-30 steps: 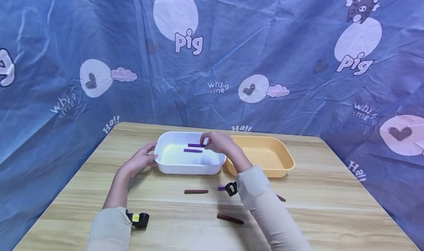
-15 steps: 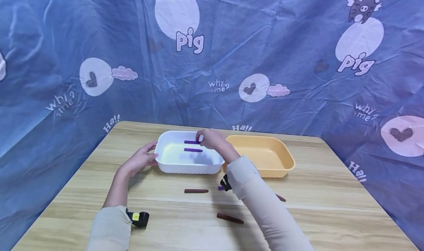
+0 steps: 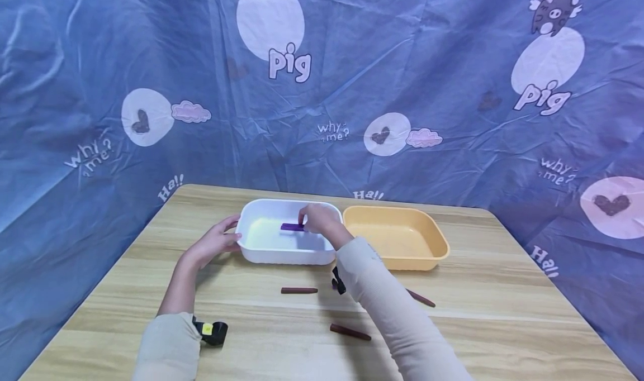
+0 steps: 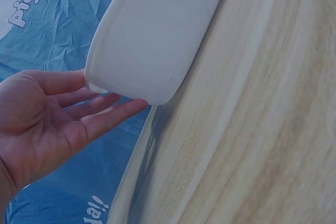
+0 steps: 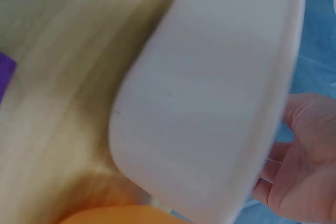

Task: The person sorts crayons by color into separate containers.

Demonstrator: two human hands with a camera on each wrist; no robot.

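Note:
Against the left end of the white tray (image 3: 289, 256), my left hand (image 3: 213, 244) rests with its fingers mostly straight. The left wrist view has that hand's thumb near the rim and its fingertips touching the end wall. My right hand (image 3: 320, 220) reaches inside the tray and pinches a purple crayon (image 3: 292, 227). This crayon lies close beside another purple one, and the two are hard to tell apart. In the right wrist view, the tray wall (image 5: 199, 98) hides the crayons and the tips of my right hand's fingers.
A yellow tray (image 3: 397, 262) stands right of the white one. Brown crayons lie on the wooden table: one in front (image 3: 299, 290), one nearer (image 3: 350, 332), one right of my forearm (image 3: 420, 298). Another purple piece (image 5: 5, 74) lies on the table. A blue printed cloth (image 3: 322, 90) hangs behind.
My right hand first moved left and slightly back over the white tray with the purple crayon. It then came down and forward, bringing it beside the other purple crayon. My left hand has stayed put.

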